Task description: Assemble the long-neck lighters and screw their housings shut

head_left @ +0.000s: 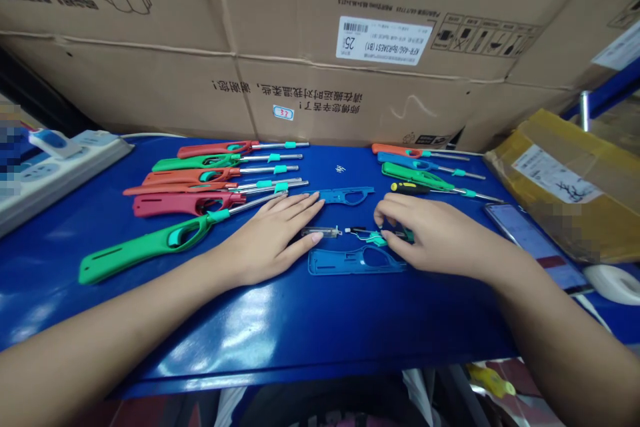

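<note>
- Left hand (267,233): palm down, fingers extended; grip wide, not closed around anything. Fingertips at the left end of the far blue shell half (333,197); thumb at the clear tank (326,233).
- Right hand (435,230): fingers curled, thumb and fingertips at the teal-and-black inner assembly (375,239). Grip narrow; whether it pinches the part cannot be made out, since the hand hides its right end.
- Far shell half: on the table (240,327), beyond the tank. Long axis runs left-right, far end slightly away; slim nose points right, handle end under the left fingers.
- Near shell half (335,261): lies on the person's side of the tank, roughly parallel to it. Rounded handle end left, finger opening toward the right; nose end partly behind the right hand.
- Tank: between the halves, long axis left-right, valve end pointing right, toward the inner assembly. The assembly lies roughly in line with it.
- Left group: six lighters (190,205), handles left, metal tubes pointing right; the nearest, green, is angled away to the right.
- Right group: three lighters (410,175), tubes also pointing right; a yellow-and-black screwdriver handle (407,188) just nearer.
</note>
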Tool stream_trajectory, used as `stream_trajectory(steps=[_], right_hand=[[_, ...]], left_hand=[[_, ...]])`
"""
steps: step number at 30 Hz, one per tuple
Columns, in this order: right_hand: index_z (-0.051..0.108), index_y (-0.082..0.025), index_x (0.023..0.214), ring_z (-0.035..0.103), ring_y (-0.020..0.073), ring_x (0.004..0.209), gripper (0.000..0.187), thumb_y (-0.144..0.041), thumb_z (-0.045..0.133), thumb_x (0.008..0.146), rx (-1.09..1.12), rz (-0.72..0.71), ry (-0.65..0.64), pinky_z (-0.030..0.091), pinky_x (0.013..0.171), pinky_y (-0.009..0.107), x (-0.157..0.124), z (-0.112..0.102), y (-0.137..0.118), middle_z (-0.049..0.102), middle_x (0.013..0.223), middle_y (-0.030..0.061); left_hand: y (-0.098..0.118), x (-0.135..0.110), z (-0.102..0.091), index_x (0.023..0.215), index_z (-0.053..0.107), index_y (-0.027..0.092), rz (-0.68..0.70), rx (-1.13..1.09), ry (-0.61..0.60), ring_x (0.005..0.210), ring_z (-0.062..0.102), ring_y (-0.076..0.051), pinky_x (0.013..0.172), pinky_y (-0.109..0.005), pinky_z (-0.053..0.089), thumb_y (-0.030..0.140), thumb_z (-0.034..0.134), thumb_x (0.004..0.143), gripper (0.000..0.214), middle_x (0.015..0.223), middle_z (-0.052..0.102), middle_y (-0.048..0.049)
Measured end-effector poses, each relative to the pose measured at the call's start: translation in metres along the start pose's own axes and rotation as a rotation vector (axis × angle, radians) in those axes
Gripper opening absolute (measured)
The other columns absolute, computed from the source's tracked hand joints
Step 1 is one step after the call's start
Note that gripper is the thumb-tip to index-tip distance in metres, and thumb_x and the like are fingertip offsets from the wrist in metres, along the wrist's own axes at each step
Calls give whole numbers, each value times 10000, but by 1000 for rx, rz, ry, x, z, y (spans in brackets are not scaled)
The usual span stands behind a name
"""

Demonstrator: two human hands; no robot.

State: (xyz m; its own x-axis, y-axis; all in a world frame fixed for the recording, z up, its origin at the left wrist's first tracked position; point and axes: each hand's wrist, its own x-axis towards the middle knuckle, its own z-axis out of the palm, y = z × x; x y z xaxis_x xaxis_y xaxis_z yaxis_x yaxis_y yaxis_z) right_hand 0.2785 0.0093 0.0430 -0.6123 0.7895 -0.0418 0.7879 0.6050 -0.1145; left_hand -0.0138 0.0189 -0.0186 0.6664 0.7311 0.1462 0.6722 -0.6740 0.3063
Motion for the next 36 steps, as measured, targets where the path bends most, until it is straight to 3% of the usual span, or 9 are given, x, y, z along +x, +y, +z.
stream_trajectory(steps=[3, 6, 11, 22, 28, 36], right_hand=[[607, -230, 967, 599, 191, 805, 98, -265, 598, 876, 79, -17, -33, 420, 663, 312, -3, -2, 8, 667, 956, 28], [648, -228, 951, 605, 182, 795, 99, -297, 644, 879, 137, -31, -92, 405, 646, 300, -4, 1, 15, 678, 958, 26], [681, -226, 968, 620, 173, 836, 97, -259, 591, 958, 222, -91, -61, 405, 691, 295, 2, 10, 15, 694, 971, 25], [575, -198, 931, 569, 161, 796, 176, -310, 483, 1033, 334, -160, 41, 407, 708, 288, 13, 28, 7, 638, 929, 33], [555, -210, 901, 561, 158, 781, 134, -311, 622, 958, 376, -100, 145, 393, 690, 277, 15, 30, 8, 643, 894, 15], [523, -213, 908, 550, 159, 757, 120, -295, 569, 984, 308, -157, 143, 385, 703, 285, 14, 27, 8, 633, 872, 10]], left_hand=[[4, 0, -3, 1546, 414, 203, 36, -6, 50, 1503, 347, -318, 1228, -609, 251, 485, 441, 1042, 578, 1617, 399, -118], [13, -2, -8, 1399, 579, 217, 113, -44, 118, 1388, 468, -295, 1169, -522, 361, 427, 540, 1008, 445, 1463, 577, -97], [27, -6, -10, 1269, 641, 226, 222, -139, 53, 1107, 585, -230, 963, -387, 466, 372, 628, 968, 334, 1223, 665, -70], [28, -8, -14, 1145, 675, 210, 192, -112, -12, 973, 581, -232, 834, -377, 424, 335, 680, 895, 279, 1031, 690, -42], [30, -8, -19, 1066, 690, 209, 180, -92, -22, 949, 576, -235, 819, -377, 416, 320, 722, 817, 274, 988, 695, -30], [26, -7, -19, 1042, 691, 212, 212, -94, -19, 928, 576, -221, 810, -365, 407, 440, 686, 910, 263, 973, 694, -39]])
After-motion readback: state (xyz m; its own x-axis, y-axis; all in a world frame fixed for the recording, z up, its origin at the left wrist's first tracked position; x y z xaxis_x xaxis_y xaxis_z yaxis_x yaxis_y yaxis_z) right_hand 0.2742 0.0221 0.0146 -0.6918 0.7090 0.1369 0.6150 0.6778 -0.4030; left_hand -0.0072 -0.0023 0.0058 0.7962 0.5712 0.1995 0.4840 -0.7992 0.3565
